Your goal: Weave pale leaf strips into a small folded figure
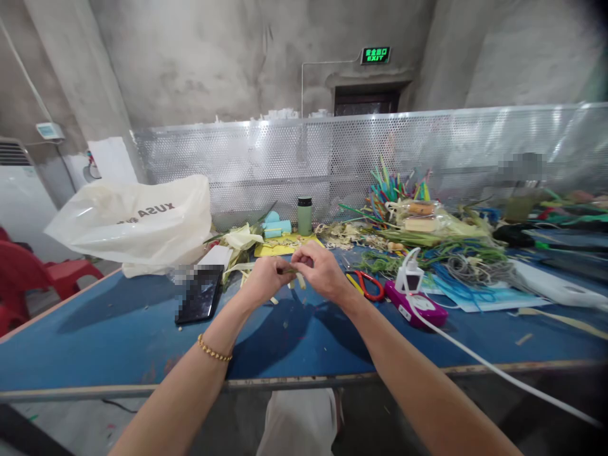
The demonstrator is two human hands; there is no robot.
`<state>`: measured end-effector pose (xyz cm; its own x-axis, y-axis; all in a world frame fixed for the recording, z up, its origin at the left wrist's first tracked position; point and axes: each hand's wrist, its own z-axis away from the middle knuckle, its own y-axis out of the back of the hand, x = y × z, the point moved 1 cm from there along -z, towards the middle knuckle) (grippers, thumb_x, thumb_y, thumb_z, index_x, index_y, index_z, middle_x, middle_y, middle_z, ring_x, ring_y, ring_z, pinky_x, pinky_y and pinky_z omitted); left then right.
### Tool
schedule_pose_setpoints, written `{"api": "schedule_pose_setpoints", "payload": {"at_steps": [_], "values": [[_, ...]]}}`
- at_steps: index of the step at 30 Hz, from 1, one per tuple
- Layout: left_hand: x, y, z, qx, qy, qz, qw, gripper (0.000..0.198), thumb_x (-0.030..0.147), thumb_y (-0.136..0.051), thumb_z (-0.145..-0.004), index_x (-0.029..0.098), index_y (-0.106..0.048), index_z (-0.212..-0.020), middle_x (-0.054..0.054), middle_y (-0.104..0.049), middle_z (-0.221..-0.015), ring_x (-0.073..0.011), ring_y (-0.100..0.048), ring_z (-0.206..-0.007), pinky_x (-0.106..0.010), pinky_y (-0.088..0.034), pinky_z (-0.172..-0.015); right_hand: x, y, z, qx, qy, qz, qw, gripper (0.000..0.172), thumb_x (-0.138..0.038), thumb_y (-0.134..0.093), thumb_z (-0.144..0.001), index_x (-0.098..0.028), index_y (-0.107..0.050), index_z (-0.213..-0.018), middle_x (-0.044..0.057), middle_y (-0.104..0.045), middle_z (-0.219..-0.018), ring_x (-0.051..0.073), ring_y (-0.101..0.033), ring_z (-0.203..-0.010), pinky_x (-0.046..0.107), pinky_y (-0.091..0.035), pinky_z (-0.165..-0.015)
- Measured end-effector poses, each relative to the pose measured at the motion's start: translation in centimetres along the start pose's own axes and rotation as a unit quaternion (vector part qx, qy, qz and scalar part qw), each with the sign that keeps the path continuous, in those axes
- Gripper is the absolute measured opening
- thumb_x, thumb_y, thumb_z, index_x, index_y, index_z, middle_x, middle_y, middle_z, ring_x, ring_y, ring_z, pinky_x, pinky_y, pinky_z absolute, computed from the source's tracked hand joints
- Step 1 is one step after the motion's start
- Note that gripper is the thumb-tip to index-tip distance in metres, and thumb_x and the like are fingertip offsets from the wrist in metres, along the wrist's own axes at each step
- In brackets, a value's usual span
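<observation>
Over the middle of the table, my left hand (267,277) and my right hand (319,269) meet with their fingertips pinched together. Between them is a thin pale-green strip (289,271), perhaps plant husk; the fingers hide most of it. Short pale pieces (301,281) show just below the fingers, and I cannot tell whether they hang or lie on the table. Pale husks (243,237) lie beyond my left hand. Scissors with red handles (373,286) rest to the right of my right hand.
On the blue table (142,342) are a tablet (202,294) and a white plastic bag (137,218) at left. A green bottle (304,216) stands behind my hands. At right are a purple power strip (418,308) with a white cable, stringy bundles (456,272) and colourful stems (394,190).
</observation>
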<state>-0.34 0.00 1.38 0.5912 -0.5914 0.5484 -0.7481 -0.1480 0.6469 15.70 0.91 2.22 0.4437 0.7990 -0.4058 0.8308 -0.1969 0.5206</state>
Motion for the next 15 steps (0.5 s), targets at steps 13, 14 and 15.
{"api": "schedule_pose_setpoints", "payload": {"at_steps": [13, 14, 15], "values": [[1.5, -1.0, 0.5, -0.116, -0.046, 0.018, 0.992, 0.015, 0.020, -0.058, -0.072, 0.013, -0.065, -0.061, 0.002, -0.052, -0.058, -0.0081, -0.039, -0.054, -0.023, -0.028, -0.052, -0.1, 0.8, -1.2, 0.124, -0.055, -0.132, 0.982, 0.006, -0.024, -0.061, -0.076, -0.018, -0.059, -0.076, 0.002, -0.054, -0.082, 0.013, -0.052, -0.074, 0.024, -0.041, -0.062], [1.5, -1.1, 0.6, -0.118, -0.050, 0.023, 0.992, 0.016, 0.021, -0.058, -0.072, 0.013, -0.065, -0.061, 0.002, -0.052, -0.059, -0.0082, -0.039, -0.054, -0.023, -0.029, -0.052, 0.0, 0.9, -1.2, 0.131, -0.062, -0.140, 0.979, 0.008, -0.025, -0.060, -0.076, -0.018, -0.059, -0.076, 0.002, -0.054, -0.081, 0.013, -0.052, -0.073, 0.024, -0.041, -0.061], [1.5, -1.1, 0.6, -0.118, -0.053, 0.028, 0.991, 0.017, 0.022, -0.059, -0.073, 0.013, -0.066, -0.061, 0.002, -0.052, -0.059, -0.0084, -0.040, -0.055, -0.023, -0.029, -0.052, 0.0, 0.9, -1.2, 0.134, -0.068, -0.147, 0.978, 0.009, -0.026, -0.060, -0.076, -0.018, -0.058, -0.077, 0.002, -0.055, -0.081, 0.012, -0.052, -0.071, 0.023, -0.041, -0.060]]}}
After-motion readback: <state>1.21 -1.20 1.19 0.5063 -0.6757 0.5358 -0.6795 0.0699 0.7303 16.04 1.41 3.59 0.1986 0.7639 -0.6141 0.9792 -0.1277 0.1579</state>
